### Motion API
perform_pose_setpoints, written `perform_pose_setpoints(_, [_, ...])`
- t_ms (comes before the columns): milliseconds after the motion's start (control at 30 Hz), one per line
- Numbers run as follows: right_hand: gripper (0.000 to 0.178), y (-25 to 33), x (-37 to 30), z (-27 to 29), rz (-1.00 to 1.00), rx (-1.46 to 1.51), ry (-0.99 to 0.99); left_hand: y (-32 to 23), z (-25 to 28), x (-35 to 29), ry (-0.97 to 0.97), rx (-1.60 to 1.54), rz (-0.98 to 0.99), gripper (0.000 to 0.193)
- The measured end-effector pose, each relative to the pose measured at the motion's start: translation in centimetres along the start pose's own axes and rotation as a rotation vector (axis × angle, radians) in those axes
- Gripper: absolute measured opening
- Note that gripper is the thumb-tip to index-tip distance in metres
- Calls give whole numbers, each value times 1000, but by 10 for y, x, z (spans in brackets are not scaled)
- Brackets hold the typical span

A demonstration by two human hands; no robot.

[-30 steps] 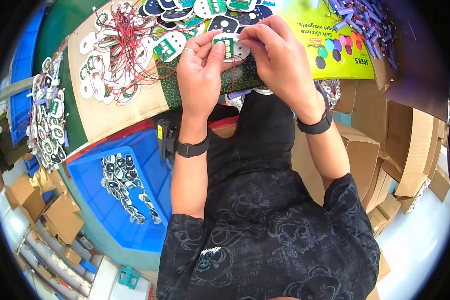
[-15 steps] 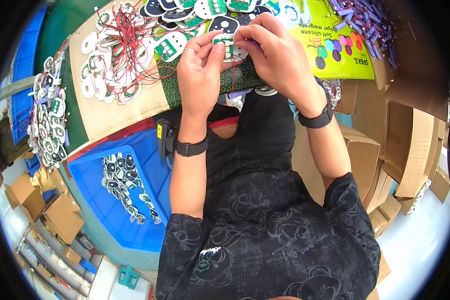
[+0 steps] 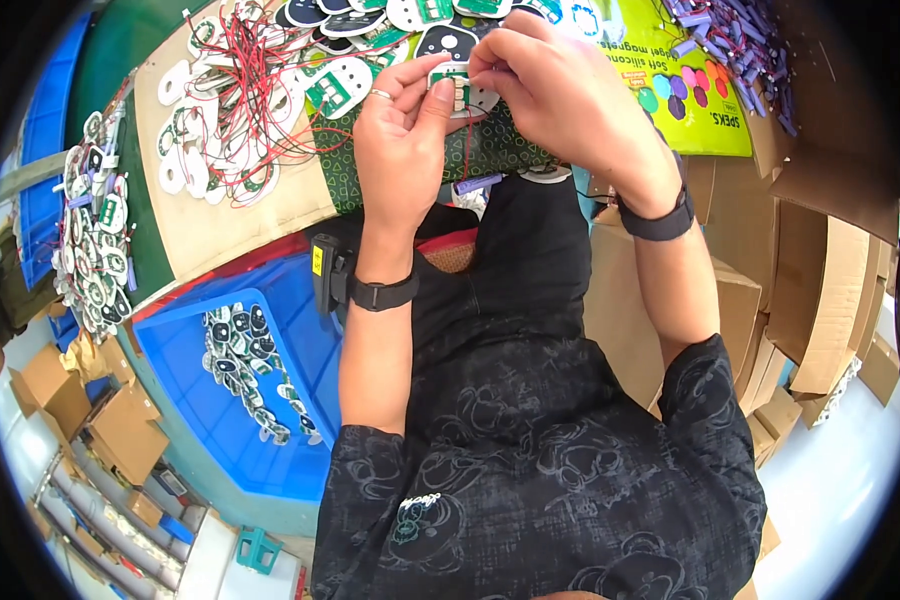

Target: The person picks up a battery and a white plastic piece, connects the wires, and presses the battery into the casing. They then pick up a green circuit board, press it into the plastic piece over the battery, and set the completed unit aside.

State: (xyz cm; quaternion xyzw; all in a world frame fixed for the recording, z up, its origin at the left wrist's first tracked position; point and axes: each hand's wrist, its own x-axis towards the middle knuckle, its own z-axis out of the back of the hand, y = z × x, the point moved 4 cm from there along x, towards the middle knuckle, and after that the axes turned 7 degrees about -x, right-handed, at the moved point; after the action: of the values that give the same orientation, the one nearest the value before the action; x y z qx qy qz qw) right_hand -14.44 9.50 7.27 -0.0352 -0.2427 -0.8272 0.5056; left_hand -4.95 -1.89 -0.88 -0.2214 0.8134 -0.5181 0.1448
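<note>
Between my hands is a small white plastic housing with a green circuit board in it, and red wire hangs down from it. My left hand pinches the housing's left side between thumb and fingers. At its upper right edge, the fingertips of my right hand are pinched together; what they grip is hidden. Just beyond lies a black-faced housing on the green patterned mat. Another housing with a green board rests left of my left hand.
White ring-shaped parts with tangled red wires cover the cardboard sheet at left. Purple cylinders with wires fill a carton at the far right. A blue bin below the table holds several finished-looking housings. Brown cartons stand at right.
My right hand and forearm have shifted right, with the wrist turning outward and the fingertips staying by the housing. My left hand and the housing have barely moved.
</note>
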Motion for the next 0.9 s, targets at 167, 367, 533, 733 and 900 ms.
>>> perform_pose_setpoints(167, [9, 3, 1, 0, -4, 27, 59, 4, -1, 1, -41, -158, 16, 23])
perform_pose_setpoints(367, [8, 2, -3, -1, 8, 133, -30, 2, 0, 1, -50, -153, 16, 22])
perform_pose_setpoints(533, [8, 3, -2, 1, -9, 127, -7, 2, -1, 2, -51, -177, 18, 22])
perform_pose_setpoints(733, [5, 7, 0, -4, -85, 92, -36, 4, 0, 1, 5, -93, 8, 26])
perform_pose_setpoints(900, [8, 7, -6, -16, -64, 15, -195, 5, 2, 0, -53, -177, 11, 26])
